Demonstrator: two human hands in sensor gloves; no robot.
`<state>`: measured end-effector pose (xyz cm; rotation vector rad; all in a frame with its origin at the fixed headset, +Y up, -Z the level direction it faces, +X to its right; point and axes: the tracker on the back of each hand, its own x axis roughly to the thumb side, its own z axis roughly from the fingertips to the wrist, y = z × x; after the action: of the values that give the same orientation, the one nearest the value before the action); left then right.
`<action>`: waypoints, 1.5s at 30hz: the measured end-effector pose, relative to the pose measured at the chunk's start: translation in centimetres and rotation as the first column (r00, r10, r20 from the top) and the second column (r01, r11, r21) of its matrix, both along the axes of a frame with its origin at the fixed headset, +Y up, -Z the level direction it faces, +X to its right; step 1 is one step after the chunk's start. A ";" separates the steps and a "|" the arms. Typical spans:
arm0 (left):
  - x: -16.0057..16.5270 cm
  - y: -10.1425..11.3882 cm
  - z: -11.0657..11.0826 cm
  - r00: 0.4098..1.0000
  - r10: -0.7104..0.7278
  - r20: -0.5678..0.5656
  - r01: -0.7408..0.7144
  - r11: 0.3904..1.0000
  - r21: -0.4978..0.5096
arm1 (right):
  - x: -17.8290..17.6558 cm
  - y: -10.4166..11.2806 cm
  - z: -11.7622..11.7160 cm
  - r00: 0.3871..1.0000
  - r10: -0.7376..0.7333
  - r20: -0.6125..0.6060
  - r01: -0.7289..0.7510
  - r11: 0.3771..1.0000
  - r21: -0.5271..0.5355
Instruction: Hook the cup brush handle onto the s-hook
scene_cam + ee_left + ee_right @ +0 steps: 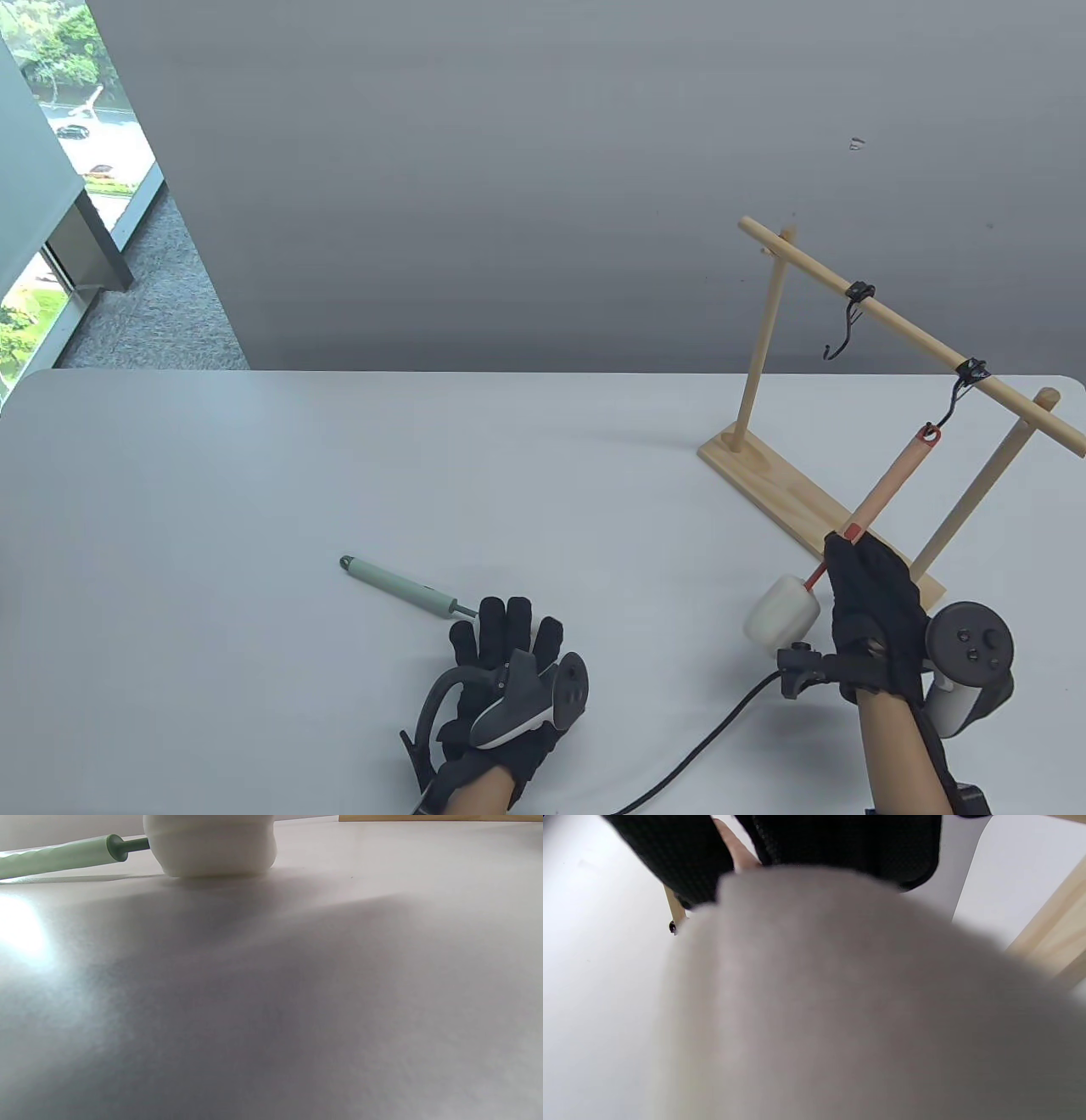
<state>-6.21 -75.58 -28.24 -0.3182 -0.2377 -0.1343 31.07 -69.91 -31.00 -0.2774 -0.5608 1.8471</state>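
A pink-handled cup brush (887, 484) with a white sponge head (782, 609) is tilted up toward the wooden rack (908, 331). My right hand (848, 543) grips it by the thin red stem just below the handle. The red loop (931, 435) at the handle's end sits at the lower bend of the right black S-hook (959, 395); I cannot tell whether it is threaded on. In the right wrist view the blurred sponge (840, 1005) fills the frame below my gloved fingers (683, 857). My left hand (501, 624) rests flat on the table.
A second brush with a green handle (399, 584) lies on the table; its white sponge head (210, 844) is under my left fingers. Another S-hook (848, 327) hangs empty on the rail. The rack's wooden base (780, 488) stands at the right. A black cable (704, 739) trails from my right wrist.
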 end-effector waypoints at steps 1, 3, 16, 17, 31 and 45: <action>0.0 0.0 0.0 1.000 -0.001 0.001 0.001 1.000 -0.001 | 0.0 -0.1 0.0 1.000 0.001 0.002 -0.001 1.000 -0.006; 0.0 0.0 0.0 1.000 -0.004 0.002 0.004 1.000 -0.003 | 0.1 -0.3 0.0 1.000 -0.002 0.006 0.002 1.000 -0.021; 0.0 -0.1 0.0 1.000 0.017 0.001 -0.017 1.000 -0.021 | 0.8 -0.7 0.5 0.998 -0.033 0.056 0.034 0.999 -0.026; 0.0 -0.1 0.0 1.000 0.017 0.001 -0.017 1.000 -0.021 | 0.8 -0.7 0.5 0.998 -0.033 0.056 0.035 0.999 -0.026; -0.4 0.1 -0.1 0.999 0.042 -0.016 -0.042 0.999 -0.006 | -2.4 0.7 0.9 0.988 0.140 -0.064 -0.137 0.989 0.048; -4.5 2.7 -0.5 0.944 0.289 -0.158 -0.263 0.951 0.164 | -6.0 1.9 1.7 0.939 0.302 -0.163 -0.280 0.949 0.146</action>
<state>-10.69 -72.85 -28.77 -0.1518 -0.0908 0.1555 25.11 -67.97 -29.27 0.0623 -0.6075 2.0882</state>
